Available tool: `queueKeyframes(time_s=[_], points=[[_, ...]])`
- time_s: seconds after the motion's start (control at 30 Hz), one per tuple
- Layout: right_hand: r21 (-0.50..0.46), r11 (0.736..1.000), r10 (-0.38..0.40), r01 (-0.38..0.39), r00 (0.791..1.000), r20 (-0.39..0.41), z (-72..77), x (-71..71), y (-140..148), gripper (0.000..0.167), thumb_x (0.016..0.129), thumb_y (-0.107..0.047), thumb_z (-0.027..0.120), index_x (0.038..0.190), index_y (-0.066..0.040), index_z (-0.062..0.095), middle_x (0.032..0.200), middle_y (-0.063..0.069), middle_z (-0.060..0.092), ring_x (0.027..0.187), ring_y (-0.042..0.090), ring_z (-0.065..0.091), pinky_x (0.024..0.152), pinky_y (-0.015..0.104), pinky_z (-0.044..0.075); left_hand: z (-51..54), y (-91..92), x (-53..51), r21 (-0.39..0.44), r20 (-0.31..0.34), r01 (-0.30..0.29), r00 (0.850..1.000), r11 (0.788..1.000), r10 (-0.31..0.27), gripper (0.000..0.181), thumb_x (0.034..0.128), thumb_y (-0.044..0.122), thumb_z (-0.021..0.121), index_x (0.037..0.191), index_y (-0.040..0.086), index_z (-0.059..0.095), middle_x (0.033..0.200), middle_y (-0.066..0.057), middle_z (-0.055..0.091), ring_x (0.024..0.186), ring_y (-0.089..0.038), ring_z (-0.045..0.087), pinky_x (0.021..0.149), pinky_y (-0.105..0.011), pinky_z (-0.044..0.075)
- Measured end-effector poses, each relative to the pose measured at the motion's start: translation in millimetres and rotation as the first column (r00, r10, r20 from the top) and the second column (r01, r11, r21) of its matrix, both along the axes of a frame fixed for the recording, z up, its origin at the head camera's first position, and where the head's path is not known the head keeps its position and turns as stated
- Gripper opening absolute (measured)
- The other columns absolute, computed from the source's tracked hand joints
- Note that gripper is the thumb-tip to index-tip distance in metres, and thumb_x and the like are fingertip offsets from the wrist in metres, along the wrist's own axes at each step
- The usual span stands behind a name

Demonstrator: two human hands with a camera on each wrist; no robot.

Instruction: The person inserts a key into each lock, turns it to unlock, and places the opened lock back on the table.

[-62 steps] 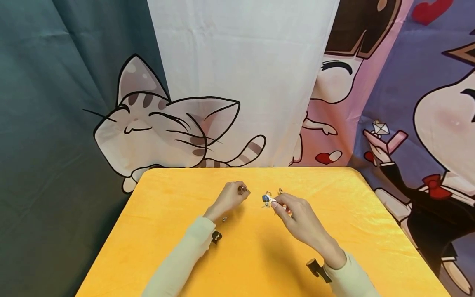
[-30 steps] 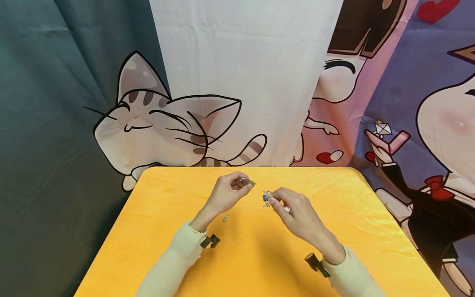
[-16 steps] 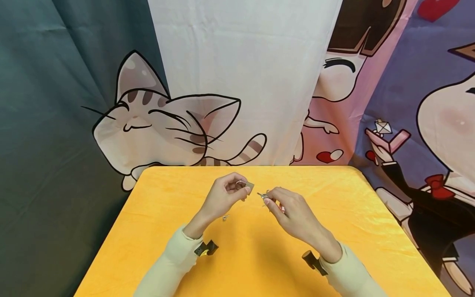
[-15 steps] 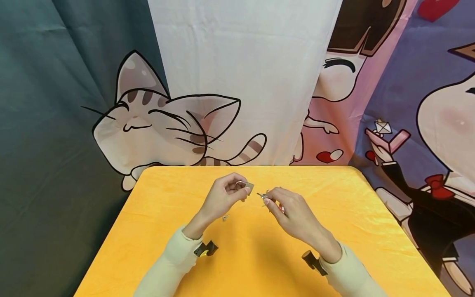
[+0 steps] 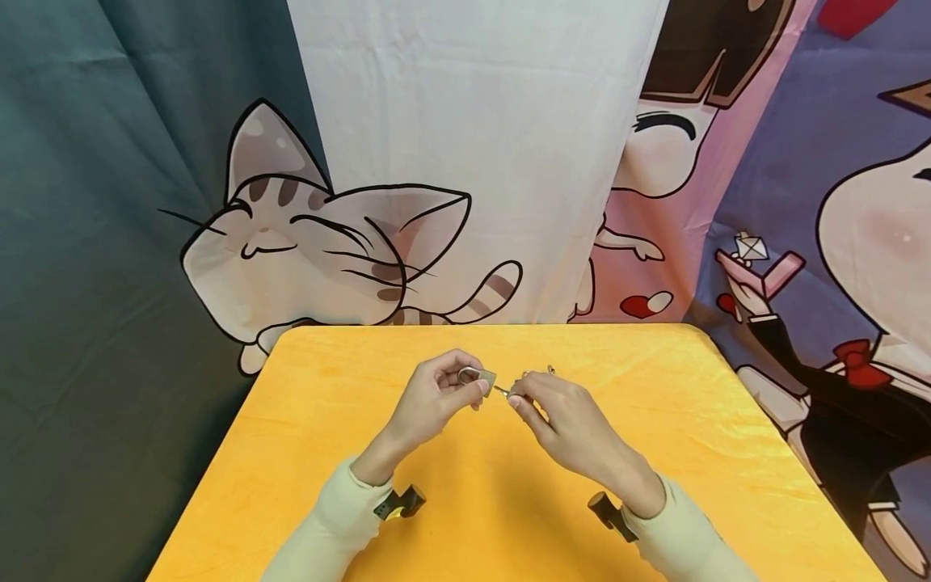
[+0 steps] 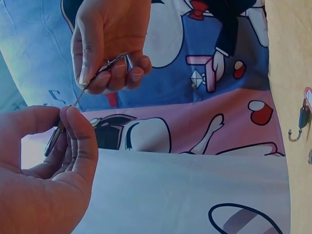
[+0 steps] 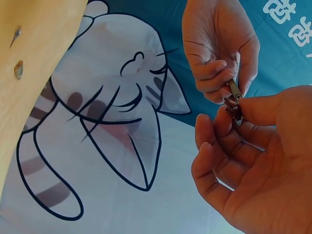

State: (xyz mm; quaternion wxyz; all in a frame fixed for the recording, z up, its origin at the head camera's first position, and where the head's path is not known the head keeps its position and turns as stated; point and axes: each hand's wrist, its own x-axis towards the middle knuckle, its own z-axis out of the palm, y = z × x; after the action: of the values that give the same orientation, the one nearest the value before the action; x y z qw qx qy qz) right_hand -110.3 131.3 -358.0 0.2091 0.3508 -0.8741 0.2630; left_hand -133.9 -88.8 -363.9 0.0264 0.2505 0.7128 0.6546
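Observation:
My left hand [image 5: 436, 396] pinches a small brass padlock [image 5: 488, 381] by its body, its shackle pointing back toward the palm. Opposite it, my right hand [image 5: 567, 412] pinches a key [image 5: 502, 391] between thumb and fingers. The key's tip meets or nearly meets the end of the padlock; I cannot tell whether it is inside. In the left wrist view the thin key [image 6: 80, 95] runs down to the left fingertips. More metal pieces [image 7: 233, 109], perhaps further keys, bunch at the right fingertips in the right wrist view.
A dark padlock [image 6: 303, 117] with its shackle showing lies on the table in the left wrist view, beside a red-and-white item [image 6: 308, 96]. A small metal piece [image 5: 551, 370] sits behind my right hand. Two small items lie on the yellow-covered table [image 5: 473, 517]. A printed curtain [image 5: 473, 162] hangs behind.
My left hand has turned the brass padlock so its body faces right. My right hand has brought the key leftward to it. The small metal piece below my left hand is now hidden.

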Motion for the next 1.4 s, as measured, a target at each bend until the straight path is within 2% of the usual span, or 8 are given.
queueKeyframes(time_s=[0.13,0.37,0.7,0.97,1.07,1.17,1.33,1.4], points=[[0.009,1.000,0.003,-0.003,1.000,0.009,-0.5,0.5,-0.4,0.008,0.098,-0.019,0.060,0.092,-0.019,0.064,0.078,-0.013,0.056,0.065,0.000,0.043,0.060,0.018,0.042,0.1,1.4,2.4,-0.002,-0.007,0.003,1.000,1.000,-0.003,0.015,0.0925,0.012,0.065,0.104,0.003,0.062,0.090,-0.013,0.065,0.071,-0.016,0.063,0.069,-0.030,0.057],[0.012,1.000,0.008,-0.008,1.000,0.026,-1.5,1.2,-0.1,0.007,0.099,-0.019,0.060,0.092,-0.018,0.063,0.077,-0.013,0.053,0.063,0.000,0.041,0.060,0.018,0.041,-0.4,1.8,4.0,-0.001,0.005,0.013,1.000,1.000,-0.013,0.016,0.0929,0.012,0.065,0.105,0.002,0.062,0.092,-0.013,0.066,0.072,-0.015,0.063,0.072,-0.036,0.058],[0.006,1.000,0.017,-0.017,0.999,0.034,-1.4,2.2,-0.5,0.007,0.099,-0.018,0.059,0.093,-0.019,0.064,0.076,-0.014,0.053,0.063,0.000,0.041,0.060,0.018,0.041,-2.9,1.8,4.7,-0.008,0.006,0.030,1.000,1.000,-0.030,0.016,0.0937,0.013,0.065,0.106,0.002,0.063,0.091,-0.013,0.066,0.072,-0.014,0.063,0.069,-0.029,0.057],[0.023,1.000,0.012,-0.013,1.000,0.023,-0.4,4.2,-2.0,0.006,0.098,-0.018,0.060,0.094,-0.017,0.064,0.079,-0.013,0.057,0.064,0.000,0.042,0.061,0.019,0.042,-3.8,2.5,6.6,-0.033,0.000,0.028,1.000,0.999,-0.028,0.016,0.0929,0.013,0.065,0.105,0.003,0.063,0.092,-0.014,0.066,0.072,-0.015,0.063,0.070,-0.030,0.057],[0.026,1.000,0.006,-0.006,1.000,0.015,-0.6,4.6,-2.5,0.005,0.098,-0.018,0.061,0.094,-0.018,0.064,0.078,-0.013,0.058,0.065,-0.001,0.044,0.071,0.025,0.053,-3.5,2.9,7.5,-0.037,-0.001,0.028,1.000,0.999,-0.028,0.016,0.0929,0.012,0.065,0.106,0.003,0.063,0.093,-0.015,0.066,0.071,-0.015,0.063,0.071,-0.030,0.058],[0.021,1.000,0.005,-0.005,1.000,0.013,-1.2,4.6,-2.9,0.005,0.097,-0.017,0.061,0.092,-0.018,0.063,0.075,-0.014,0.055,0.064,-0.002,0.043,0.082,0.032,0.056,-4.2,3.4,7.8,-0.037,0.000,0.026,1.000,0.999,-0.026,0.016,0.0930,0.012,0.065,0.106,0.003,0.063,0.093,-0.015,0.066,0.071,-0.014,0.063,0.072,-0.034,0.058],[0.000,1.000,0.020,-0.020,0.999,0.026,-3.4,4.9,-3.2,0.007,0.097,-0.016,0.062,0.091,-0.019,0.063,0.070,-0.015,0.048,0.061,-0.002,0.038,0.063,0.019,0.048,-6.8,5.8,8.9,-0.035,-0.005,0.047,0.999,0.998,-0.047,0.014,0.0938,0.011,0.065,0.105,0.002,0.063,0.091,-0.014,0.065,0.071,-0.013,0.062,0.071,-0.033,0.058],[-0.008,1.000,0.028,-0.028,0.999,0.028,-4.0,5.2,-3.6,0.007,0.097,-0.015,0.062,0.091,-0.019,0.063,0.069,-0.015,0.047,0.060,-0.002,0.038,0.056,0.016,0.038,-7.5,7.2,9.6,-0.039,-0.011,0.054,0.998,0.998,-0.055,0.014,0.0941,0.011,0.064,0.105,0.002,0.063,0.091,-0.014,0.065,0.070,-0.012,0.062,0.070,-0.029,0.057]])
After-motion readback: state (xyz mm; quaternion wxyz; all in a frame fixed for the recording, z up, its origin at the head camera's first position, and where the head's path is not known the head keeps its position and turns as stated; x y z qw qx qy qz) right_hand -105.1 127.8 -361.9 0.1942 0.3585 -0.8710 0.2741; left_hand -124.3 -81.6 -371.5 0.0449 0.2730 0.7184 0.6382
